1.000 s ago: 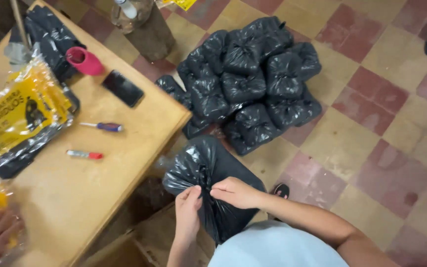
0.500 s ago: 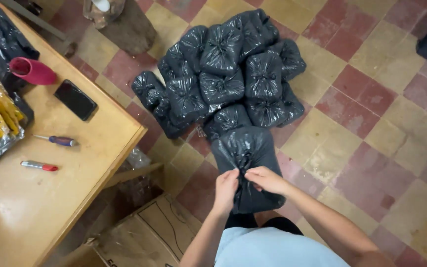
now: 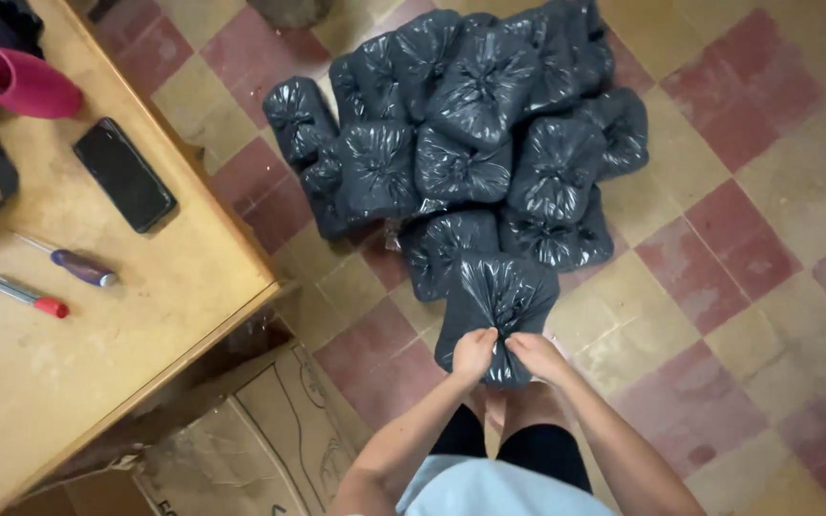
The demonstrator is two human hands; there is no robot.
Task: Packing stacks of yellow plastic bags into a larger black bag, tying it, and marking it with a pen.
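Both hands — left hand (image 3: 473, 352), right hand (image 3: 534, 351) — pinch the black bag (image 3: 496, 301) at its gathered neck; grip evenly, low and steady, just beside the bag pile (image 3: 470, 134).

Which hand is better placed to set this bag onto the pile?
Neither clearly: left hand and right hand both grip the black bag at its gathered neck, side by side, facing the pile.

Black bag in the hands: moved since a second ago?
Yes. The held black bag went from beside the wooden table toward the pile of tied bags, now touching its near edge.
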